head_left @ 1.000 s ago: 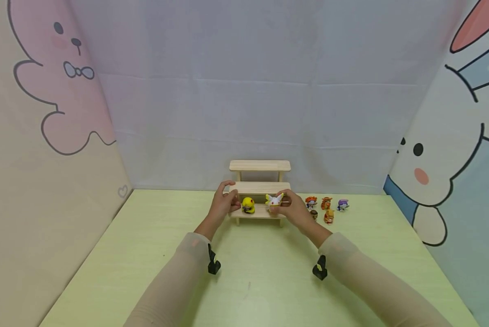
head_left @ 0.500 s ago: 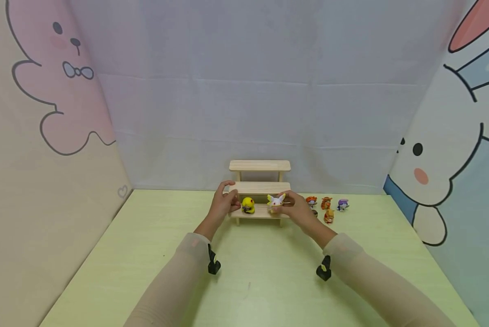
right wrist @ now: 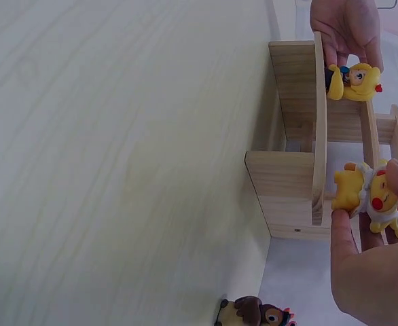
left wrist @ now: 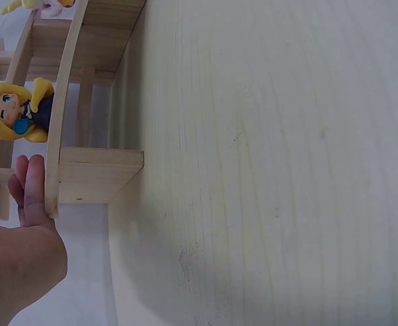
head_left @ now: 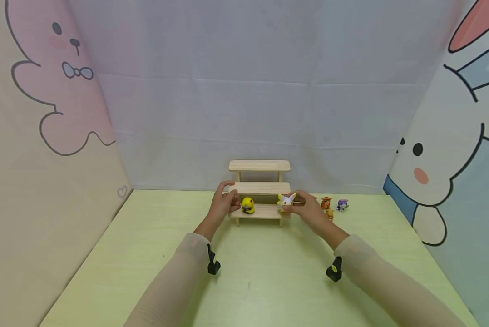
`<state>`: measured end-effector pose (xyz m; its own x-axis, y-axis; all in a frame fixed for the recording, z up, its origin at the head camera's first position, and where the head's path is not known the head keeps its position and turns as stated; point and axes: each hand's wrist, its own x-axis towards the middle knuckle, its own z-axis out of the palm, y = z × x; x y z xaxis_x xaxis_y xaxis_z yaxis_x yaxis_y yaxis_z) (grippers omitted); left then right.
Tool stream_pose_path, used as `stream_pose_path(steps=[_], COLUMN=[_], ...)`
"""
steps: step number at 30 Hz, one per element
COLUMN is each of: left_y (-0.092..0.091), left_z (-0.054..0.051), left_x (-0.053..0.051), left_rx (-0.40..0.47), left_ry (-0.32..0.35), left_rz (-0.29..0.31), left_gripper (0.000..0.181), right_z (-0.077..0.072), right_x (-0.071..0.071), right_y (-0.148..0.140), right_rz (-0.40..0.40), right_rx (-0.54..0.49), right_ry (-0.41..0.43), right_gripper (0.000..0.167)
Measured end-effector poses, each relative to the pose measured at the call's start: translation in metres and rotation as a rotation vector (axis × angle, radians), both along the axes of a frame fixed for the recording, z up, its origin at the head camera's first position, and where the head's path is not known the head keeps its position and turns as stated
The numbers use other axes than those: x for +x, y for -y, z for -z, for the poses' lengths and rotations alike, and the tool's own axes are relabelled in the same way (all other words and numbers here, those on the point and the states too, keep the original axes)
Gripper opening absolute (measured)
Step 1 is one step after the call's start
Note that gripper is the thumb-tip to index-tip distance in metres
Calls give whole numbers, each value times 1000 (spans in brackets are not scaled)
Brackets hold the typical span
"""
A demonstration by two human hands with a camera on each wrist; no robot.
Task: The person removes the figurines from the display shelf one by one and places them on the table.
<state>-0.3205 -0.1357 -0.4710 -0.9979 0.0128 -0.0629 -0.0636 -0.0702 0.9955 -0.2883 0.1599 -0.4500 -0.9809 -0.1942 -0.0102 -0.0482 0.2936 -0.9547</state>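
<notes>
A three-tier wooden step shelf stands against the back wall. On its lowest step, near the left end, is a small yellow-haired figurine. My left hand is at the shelf's left end, its extended fingers touching the wood beside that figurine. At the opposite end of the same step, my right hand pinches a white-and-yellow figurine with red cheeks between thumb and fingers. It is upright with its base at the step's surface; I cannot tell whether it rests there.
Right of the shelf, several small figurines stand on the pale table, among them an orange one and a purple-hatted one. My right hand partly hides this group. A brown figurine shows low in the right wrist view.
My right hand has moved rightward along the lowest step with the white-and-yellow figurine, covering more of the figurine group. My left hand and the yellow-haired figurine have stayed put.
</notes>
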Motion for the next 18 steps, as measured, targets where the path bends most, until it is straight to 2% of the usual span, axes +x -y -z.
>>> stream_pose_path(steps=[18], left_y=[0], left_z=[1], left_x=[-1], left_rx=[-3], left_ry=[3], left_rz=[-2], left_gripper=[38], right_z=[-12], right_x=[3], right_y=[-41], right_rz=[11], right_rx=[32], right_ry=[29], right_gripper=[52])
